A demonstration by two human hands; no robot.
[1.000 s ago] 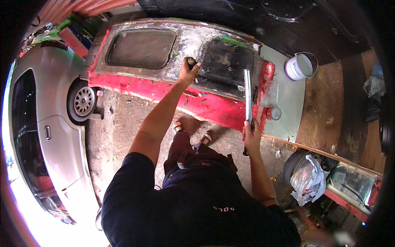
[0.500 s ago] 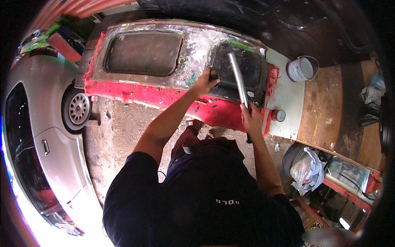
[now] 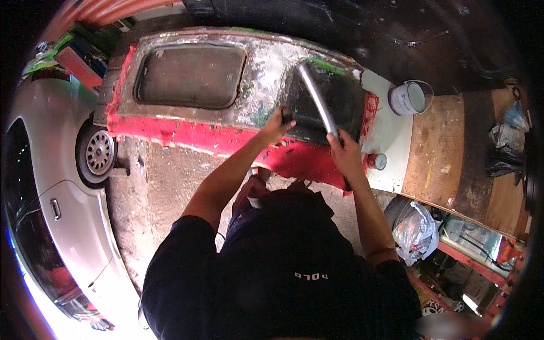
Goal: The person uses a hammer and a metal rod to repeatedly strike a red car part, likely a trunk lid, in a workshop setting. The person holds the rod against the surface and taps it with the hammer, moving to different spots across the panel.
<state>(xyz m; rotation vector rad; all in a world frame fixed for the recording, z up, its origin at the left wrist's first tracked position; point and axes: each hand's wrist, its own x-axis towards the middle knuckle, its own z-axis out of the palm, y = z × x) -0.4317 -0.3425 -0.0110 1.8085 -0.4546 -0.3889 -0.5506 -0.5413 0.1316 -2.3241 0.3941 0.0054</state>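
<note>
A worn vehicle panel (image 3: 262, 62), patched with white filler and old paint, lies on a red cloth (image 3: 192, 133). It has two framed recesses. My left hand (image 3: 274, 130) is closed around a small dark rounded block (image 3: 287, 115) near the left edge of the darker right-hand recess (image 3: 334, 96). My right hand (image 3: 347, 154) grips a long silver tool (image 3: 318, 99) by its lower part. The tool slants up and left over that recess, and a dark end shows below the hand. Whether its tip touches the panel I cannot tell.
At the right stand a white bucket (image 3: 407, 98) with a wire handle and a small tin (image 3: 377, 161). A wooden board (image 3: 436, 153) extends beyond them. Plastic bags (image 3: 416, 232) sit lower right. A silver car (image 3: 62, 187) is parked on the left.
The whole view has shifted slightly. My right hand has swung the silver tool left and a little farther away. My left hand with the dark block has come slightly nearer.
</note>
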